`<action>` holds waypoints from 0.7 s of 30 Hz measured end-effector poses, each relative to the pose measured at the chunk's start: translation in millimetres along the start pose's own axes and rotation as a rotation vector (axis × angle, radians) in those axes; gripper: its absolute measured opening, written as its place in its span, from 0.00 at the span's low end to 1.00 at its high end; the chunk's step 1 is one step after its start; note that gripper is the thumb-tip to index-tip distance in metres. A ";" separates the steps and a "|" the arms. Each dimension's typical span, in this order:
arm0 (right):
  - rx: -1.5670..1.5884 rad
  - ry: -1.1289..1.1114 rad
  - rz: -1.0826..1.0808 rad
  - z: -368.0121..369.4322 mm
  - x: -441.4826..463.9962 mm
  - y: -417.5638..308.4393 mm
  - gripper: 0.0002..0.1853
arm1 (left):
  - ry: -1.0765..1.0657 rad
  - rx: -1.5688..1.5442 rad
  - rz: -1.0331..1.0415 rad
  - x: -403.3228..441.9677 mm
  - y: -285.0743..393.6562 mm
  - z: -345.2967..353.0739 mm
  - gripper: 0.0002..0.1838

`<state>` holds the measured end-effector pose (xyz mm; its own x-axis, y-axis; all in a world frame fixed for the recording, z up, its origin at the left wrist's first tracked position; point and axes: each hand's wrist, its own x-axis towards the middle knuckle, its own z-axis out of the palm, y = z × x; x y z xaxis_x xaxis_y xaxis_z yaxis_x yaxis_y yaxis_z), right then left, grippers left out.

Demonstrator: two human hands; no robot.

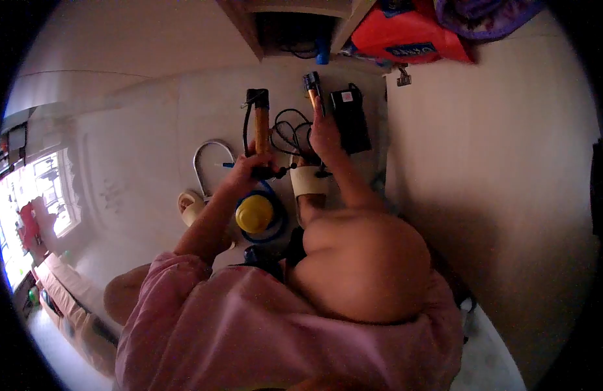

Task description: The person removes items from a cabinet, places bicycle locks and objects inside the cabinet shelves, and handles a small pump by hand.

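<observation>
From here I have the left hand (257,163) wrapped round the left tube (262,127), upper centre, the right hand (325,137) curled round the right tube (312,86) beside it. Seemingly steadying both; moving either calls for minding the cable (294,135).

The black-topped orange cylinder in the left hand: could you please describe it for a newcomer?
Over the pale floor, find the left hand. It holds the orange cylinder, whose black side hose sets it apart from the copper-coloured cylinder in the right hand.
</observation>
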<state>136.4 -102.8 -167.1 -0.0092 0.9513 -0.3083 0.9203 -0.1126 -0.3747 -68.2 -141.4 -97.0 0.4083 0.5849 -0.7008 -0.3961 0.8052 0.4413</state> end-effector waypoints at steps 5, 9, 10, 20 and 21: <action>0.304 0.330 -0.137 0.2 -8.5 9.7 0.38 | 0.011 0.073 0.014 -11.8 8.0 12.6 0.19; 0.973 0.003 0.043 -31.8 -35.6 -0.5 0.33 | 0.076 0.143 0.052 -13.7 5.2 19.4 0.16; 1.251 -0.100 0.094 -47.6 -42.2 -7.7 0.31 | 0.092 0.183 0.058 -12.8 5.3 22.6 0.16; 1.357 -0.191 -0.075 -90.2 -48.5 -51.7 0.39 | 0.002 0.353 0.160 -15.4 36.4 78.7 0.21; 1.370 -0.240 -0.090 -100.3 -51.5 -55.1 0.39 | -0.010 0.379 0.240 -14.6 35.9 77.2 0.21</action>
<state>125.4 -116.8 -42.9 -0.2416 0.9139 -0.3263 -0.1963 -0.3753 -0.9059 -24.9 -113.5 -27.7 0.3503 0.7589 -0.5490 -0.1524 0.6245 0.7660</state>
